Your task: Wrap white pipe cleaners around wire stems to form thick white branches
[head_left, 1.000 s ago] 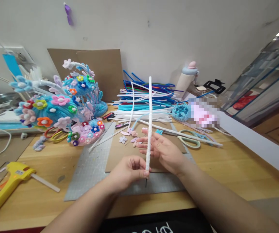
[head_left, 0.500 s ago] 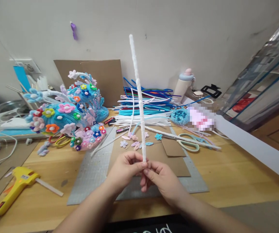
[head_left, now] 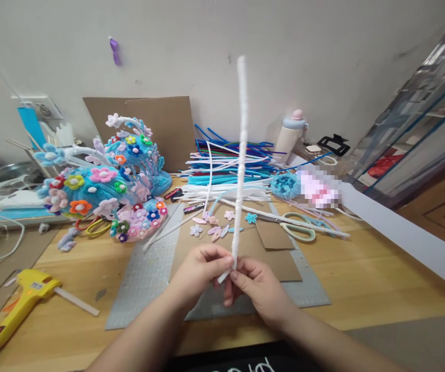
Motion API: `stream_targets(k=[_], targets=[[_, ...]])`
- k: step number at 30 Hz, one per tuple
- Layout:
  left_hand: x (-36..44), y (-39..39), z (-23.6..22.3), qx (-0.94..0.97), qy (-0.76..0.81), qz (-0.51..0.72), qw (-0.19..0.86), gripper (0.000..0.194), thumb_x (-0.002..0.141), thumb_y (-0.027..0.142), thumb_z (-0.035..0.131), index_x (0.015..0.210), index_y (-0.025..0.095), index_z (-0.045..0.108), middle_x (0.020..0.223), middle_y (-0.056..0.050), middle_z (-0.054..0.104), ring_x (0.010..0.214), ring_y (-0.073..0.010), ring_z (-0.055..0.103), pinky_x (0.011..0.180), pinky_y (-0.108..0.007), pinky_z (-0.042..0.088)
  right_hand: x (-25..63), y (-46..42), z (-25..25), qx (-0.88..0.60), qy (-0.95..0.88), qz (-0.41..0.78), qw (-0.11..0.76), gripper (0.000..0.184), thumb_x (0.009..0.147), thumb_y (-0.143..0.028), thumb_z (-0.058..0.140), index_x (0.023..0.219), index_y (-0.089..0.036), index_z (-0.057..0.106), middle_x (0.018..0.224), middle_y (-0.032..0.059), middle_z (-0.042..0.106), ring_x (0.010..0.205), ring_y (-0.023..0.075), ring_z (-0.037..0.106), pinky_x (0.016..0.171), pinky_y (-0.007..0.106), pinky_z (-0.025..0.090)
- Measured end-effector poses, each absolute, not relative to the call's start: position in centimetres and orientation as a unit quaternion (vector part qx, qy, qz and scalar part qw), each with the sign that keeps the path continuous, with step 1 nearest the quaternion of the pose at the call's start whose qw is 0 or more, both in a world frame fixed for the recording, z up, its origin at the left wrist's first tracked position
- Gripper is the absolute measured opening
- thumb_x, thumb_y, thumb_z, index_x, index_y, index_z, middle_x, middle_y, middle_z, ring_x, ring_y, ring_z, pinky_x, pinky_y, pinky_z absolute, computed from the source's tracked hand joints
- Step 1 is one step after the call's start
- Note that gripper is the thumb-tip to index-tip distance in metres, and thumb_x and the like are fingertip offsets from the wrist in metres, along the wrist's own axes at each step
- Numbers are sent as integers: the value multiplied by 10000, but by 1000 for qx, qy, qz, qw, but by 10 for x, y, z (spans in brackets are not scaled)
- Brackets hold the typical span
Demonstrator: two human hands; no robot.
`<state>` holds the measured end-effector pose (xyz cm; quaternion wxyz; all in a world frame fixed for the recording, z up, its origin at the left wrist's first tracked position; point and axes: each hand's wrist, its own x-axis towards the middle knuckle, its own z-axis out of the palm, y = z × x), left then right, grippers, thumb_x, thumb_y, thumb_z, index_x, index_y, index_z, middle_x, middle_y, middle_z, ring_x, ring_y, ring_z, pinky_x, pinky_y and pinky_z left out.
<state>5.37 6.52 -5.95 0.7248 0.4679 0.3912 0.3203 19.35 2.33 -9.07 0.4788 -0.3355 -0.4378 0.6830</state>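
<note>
A long white stem wrapped in pipe cleaner (head_left: 241,155) stands nearly upright in front of me, its top against the wall. My left hand (head_left: 206,268) pinches it near the bottom between thumb and fingers. Close against it, my right hand (head_left: 259,287) is closed at the same lower end, where a short white tail pokes out down to the left. Below the hands lies a brown cardboard sheet (head_left: 191,258) on a grey cutting mat (head_left: 129,305). Small pink and lilac petals (head_left: 215,233) and a blue flower (head_left: 250,218) rest on the cardboard.
Flower-covered blue pipe-cleaner pieces (head_left: 90,181) stand at left, above a yellow glue gun (head_left: 16,305). Bundled pipe cleaners (head_left: 226,191) lie at the back. Scissors (head_left: 300,230), a bottle (head_left: 290,134) and a white strip (head_left: 400,232) are at right.
The stem rose from lower in view and swung left, then right again. My right hand went from open fingers beside the stem to closed at its lower end. A white tail now shows there.
</note>
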Motion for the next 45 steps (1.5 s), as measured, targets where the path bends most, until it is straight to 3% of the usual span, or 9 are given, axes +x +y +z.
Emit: stream_targets(k=[3,6,9,14,20,34,38,43,45], targets=[[55,62,-62,419,367,377,740,272,748,405,656,843,157,600,531,51,517,403,-57,436,420,-188,278,195,25,-91,-350,-404,669,517,241,830,-395,607,787,-159,631,661,27,644,564,132,588,582,275,492],[59,58,-65,419,404,430,690,303,696,410,708,759,170,534,533,79,464,410,-41,367,414,-177,251,197,31,-89,-399,-409,585,575,187,792,-357,659,751,-175,650,723,17,623,702,140,572,711,280,468],[64,53,-67,484,427,389,657,330,653,420,731,697,151,545,535,61,488,457,-59,395,445,-191,283,198,35,-88,-416,-444,518,602,155,767,-335,680,707,-193,663,815,6,561,816,145,531,786,263,430],[66,52,-68,493,436,363,660,313,613,401,739,667,132,587,522,47,516,490,-76,433,493,-204,319,191,34,-89,-426,-434,521,599,154,767,-324,680,677,-200,668,805,1,512,812,144,511,741,242,438],[61,55,-68,481,418,341,691,326,600,413,750,582,140,573,477,35,546,433,-76,457,465,-205,308,188,30,-89,-351,-384,620,587,121,799,-307,654,757,-206,705,746,-2,508,632,122,516,513,231,446],[56,59,-81,391,338,259,816,301,583,353,767,614,112,590,534,6,562,407,-56,472,408,-181,339,196,31,-83,-299,-402,678,537,152,818,-257,632,738,-142,692,733,6,513,540,123,576,481,259,488],[57,58,-79,395,334,277,810,297,589,348,773,616,119,586,537,14,562,426,-55,472,423,-176,349,199,33,-81,-282,-405,698,519,170,831,-279,620,737,-144,662,697,-2,517,566,122,570,532,264,492],[53,56,-72,446,340,306,770,242,668,321,740,668,107,626,567,-10,600,486,-83,525,494,-200,392,202,32,-77,-329,-457,634,530,190,855,-274,594,709,-156,629,751,-13,503,590,93,543,569,238,474],[51,56,-71,460,341,326,752,238,698,335,712,706,110,636,592,-10,597,500,-86,525,480,-196,376,205,31,-75,-351,-471,603,540,171,861,-273,590,733,-166,632,787,-7,528,678,102,560,660,236,478]])
